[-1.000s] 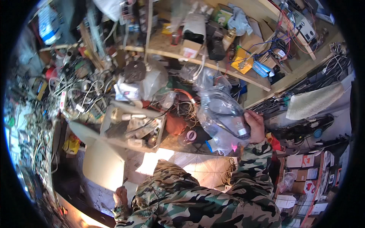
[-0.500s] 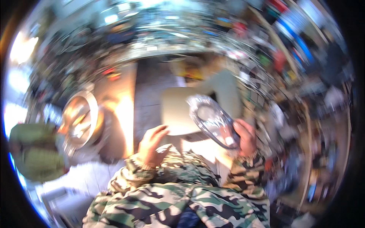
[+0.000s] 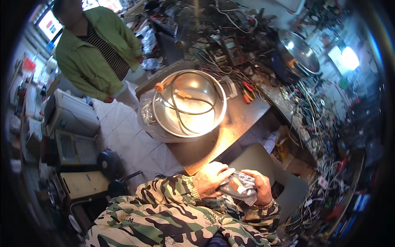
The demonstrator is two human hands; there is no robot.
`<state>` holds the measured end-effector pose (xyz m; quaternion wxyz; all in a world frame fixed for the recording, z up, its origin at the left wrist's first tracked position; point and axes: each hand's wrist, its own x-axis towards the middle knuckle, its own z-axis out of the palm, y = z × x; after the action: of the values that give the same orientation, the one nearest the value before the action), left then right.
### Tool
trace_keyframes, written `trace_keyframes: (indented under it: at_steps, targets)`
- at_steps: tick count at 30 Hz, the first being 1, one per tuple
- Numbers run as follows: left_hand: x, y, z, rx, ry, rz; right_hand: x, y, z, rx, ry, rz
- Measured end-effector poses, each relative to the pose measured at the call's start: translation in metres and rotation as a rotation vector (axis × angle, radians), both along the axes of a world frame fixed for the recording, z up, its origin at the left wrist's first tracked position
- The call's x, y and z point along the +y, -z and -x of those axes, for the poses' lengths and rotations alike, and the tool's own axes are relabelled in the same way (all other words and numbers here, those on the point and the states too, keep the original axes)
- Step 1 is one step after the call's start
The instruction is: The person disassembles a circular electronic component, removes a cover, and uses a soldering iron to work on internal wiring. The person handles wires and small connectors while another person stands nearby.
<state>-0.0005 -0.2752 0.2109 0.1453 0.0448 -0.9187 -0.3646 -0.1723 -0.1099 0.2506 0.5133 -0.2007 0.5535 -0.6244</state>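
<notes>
In front of my body, my left hand (image 3: 210,180) and my right hand (image 3: 260,185) hold a clear plastic bag (image 3: 243,190) between them. A dark, looped, cord-like thing is in it, with a brownish end showing. My left fingers close over its left side; my right thumb and fingers grip the right. Beyond my hands, a large shiny metal pot (image 3: 163,117) stands on the table (image 3: 242,119). A black cord (image 3: 201,99) lies coiled inside it, and an orange plug (image 3: 159,87) rests at its rim.
Red-and-yellow-handled pliers (image 3: 247,94) lie right of the pot. Tangled wires and tools crowd the bench (image 3: 312,119) at the right. A beige chair (image 3: 255,159) stands just beyond my hands. At the far left is a person in a green jacket (image 3: 84,53). Another metal pot (image 3: 294,51) sits far right.
My view has swung left toward the pot and the person. My left hand, previously apart and empty, has come onto the bag that my right hand was holding alone.
</notes>
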Motion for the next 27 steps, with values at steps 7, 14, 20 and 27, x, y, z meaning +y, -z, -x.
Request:
trace_keyframes:
  at_steps: [7, 14, 20, 27]
  targets:
    - [-0.028, -0.022, 0.002, -0.014, -0.237, -0.565, -0.085, 0.01, 0.038, 0.089, -0.21, 0.082]
    - [-0.034, -0.012, -0.057, 0.007, -0.528, -1.039, -0.223, 0.007, 0.034, 0.681, -0.248, 0.036]
    - [-0.051, -0.011, -0.085, 0.202, -0.769, -0.874, -0.397, 0.063, -0.008, 1.436, -0.646, -0.196]
    - [-0.085, -0.004, -0.094, 0.294, -0.748, -0.943, -0.424, 0.155, -0.002, 1.356, -0.605, -0.132]
